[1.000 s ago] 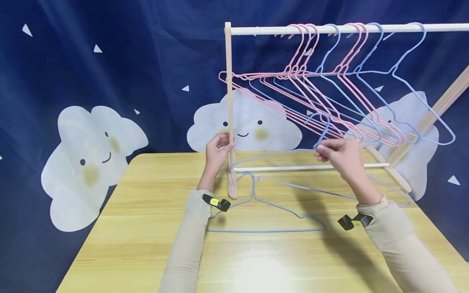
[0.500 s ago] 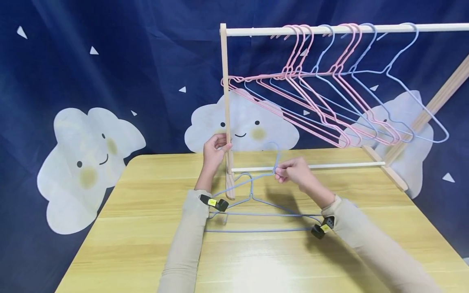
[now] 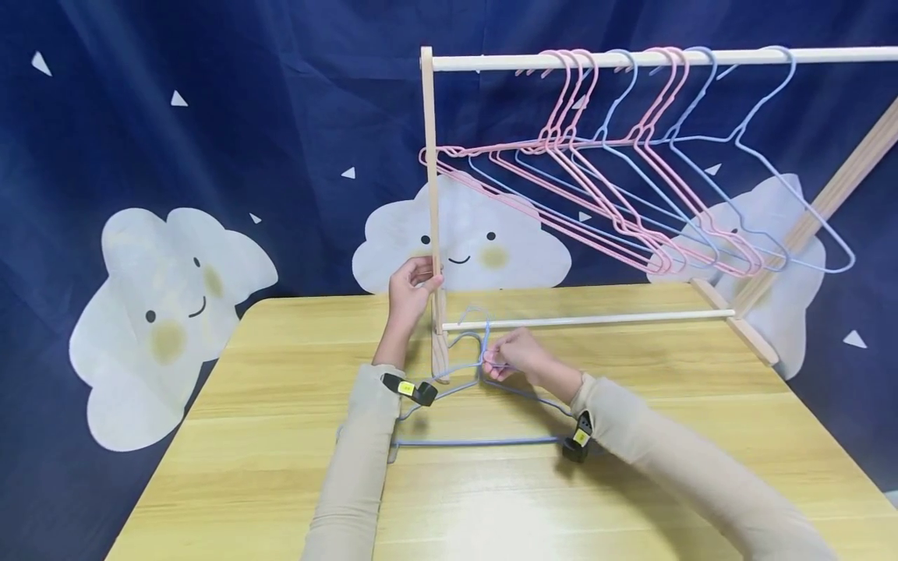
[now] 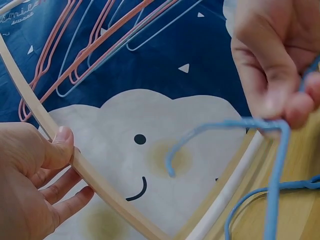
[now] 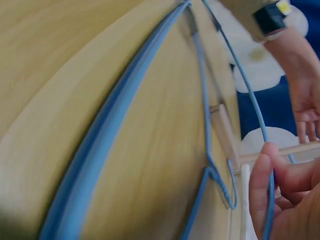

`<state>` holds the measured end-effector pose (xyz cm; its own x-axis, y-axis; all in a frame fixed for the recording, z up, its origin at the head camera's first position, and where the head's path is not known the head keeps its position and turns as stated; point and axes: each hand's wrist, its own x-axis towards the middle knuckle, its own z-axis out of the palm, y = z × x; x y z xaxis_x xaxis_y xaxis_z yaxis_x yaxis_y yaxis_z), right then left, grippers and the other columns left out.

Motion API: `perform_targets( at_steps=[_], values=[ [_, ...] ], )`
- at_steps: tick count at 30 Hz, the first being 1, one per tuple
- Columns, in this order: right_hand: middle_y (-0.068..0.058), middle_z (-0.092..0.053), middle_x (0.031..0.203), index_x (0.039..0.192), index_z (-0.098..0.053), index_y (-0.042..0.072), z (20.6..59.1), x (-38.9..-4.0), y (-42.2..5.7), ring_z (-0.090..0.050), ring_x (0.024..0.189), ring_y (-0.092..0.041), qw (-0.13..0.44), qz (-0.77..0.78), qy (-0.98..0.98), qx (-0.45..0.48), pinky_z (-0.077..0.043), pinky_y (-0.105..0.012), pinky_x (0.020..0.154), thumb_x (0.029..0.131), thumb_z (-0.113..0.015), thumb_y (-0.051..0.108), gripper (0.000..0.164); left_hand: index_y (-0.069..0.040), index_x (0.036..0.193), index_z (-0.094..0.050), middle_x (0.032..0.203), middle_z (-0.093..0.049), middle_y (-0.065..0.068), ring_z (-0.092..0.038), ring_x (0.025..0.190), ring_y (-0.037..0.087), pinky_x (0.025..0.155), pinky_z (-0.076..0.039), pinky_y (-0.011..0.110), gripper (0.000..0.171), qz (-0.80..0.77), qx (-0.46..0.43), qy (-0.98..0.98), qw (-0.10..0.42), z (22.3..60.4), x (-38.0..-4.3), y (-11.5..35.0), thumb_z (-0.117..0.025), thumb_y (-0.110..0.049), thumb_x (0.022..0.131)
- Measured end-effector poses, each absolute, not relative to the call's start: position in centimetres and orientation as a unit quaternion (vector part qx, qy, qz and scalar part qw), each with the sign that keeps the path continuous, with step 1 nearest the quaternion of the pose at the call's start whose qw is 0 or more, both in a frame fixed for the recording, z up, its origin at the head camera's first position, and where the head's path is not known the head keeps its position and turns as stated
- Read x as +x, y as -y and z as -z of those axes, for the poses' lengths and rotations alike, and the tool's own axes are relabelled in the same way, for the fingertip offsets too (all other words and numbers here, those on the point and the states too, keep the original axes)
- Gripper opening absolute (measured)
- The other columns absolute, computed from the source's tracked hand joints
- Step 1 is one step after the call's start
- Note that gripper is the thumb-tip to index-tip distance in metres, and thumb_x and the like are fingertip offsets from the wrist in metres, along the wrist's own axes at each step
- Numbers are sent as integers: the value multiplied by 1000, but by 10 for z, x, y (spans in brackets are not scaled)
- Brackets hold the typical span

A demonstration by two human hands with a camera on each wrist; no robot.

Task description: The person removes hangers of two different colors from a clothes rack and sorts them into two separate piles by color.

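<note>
Currently, the reference for all positions is the upright post point(image 3: 434, 210) of the wooden rack. The left hand point(image 3: 412, 290) holds this post low on its length, thumb on one side and fingers loosely extended against the other; it has hold of nothing else. The right hand point(image 3: 517, 354), just to the right of the post, is closed to a pinch between thumb and fingers, with the blue wire of the held hanger point(image 4: 277, 185) gripped near the neck. The held hanger is on the near side of the post: its hook is at the post's right, pointing away from the person, and its bottom bar, the long axis, runs crosswise in front of the post's foot. A second blue hanger point(image 3: 526, 396) lies on the desk point(image 3: 245, 467) in nearly the same orientation, also in front of the post. The two frames overlap in the head view; contact between them cannot be confirmed. The governing relation is judged to be this overlap: the bars run nearly parallel, and the right hand is nearer to both necks than the left. Right of the post and above the hands, pink and blue hangers point(image 3: 761, 167) hang from the rail point(image 3: 491, 62).
</note>
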<state>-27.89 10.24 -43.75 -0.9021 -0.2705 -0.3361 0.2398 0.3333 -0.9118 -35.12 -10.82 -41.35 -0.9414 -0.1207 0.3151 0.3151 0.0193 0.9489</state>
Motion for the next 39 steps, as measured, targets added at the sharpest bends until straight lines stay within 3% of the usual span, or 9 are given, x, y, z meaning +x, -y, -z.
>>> perform_targets(
  at_steps=[8,15,21,28,39],
  values=[
    [-13,-74,76,95,-75,-8,454,-274,-94,-66,63,-13,152,487,-857,-75,-62,-26,62,96,-68,2,13,5,117,-67,118,-72,25,-69,107,30,97,-58,31,29,694,-61,701,155,413,-351,110,-71,9,88],
    [-5,-73,69,82,-79,2,462,-272,-88,-55,58,-9,68,377,-918,-105,-44,-19,55,92,-73,9,14,6,117,-67,118,-71,26,-69,108,34,100,-57,37,29,693,-66,701,156,414,-351,110,-70,10,88],
    [0,-66,63,75,-75,6,464,-271,-82,-48,55,-9,52,346,-932,-98,-38,-18,51,92,-74,12,18,5,117,-67,117,-72,25,-69,107,32,100,-57,36,29,689,-65,704,156,416,-351,110,-71,8,89],
    [6,-42,51,57,-54,13,460,-268,-79,-35,49,-8,51,326,-939,-92,-24,-18,45,93,-73,12,40,4,118,-67,117,-72,24,-69,108,32,99,-57,35,28,690,-69,704,153,417,-351,109,-72,6,90],
    [7,-53,55,59,-62,15,457,-260,-76,-45,53,-10,21,273,-956,-102,-30,-20,45,84,-81,13,31,5,118,-67,118,-72,25,-69,108,30,97,-58,31,30,692,-70,701,158,416,-352,108,-71,8,89]
  ],
)
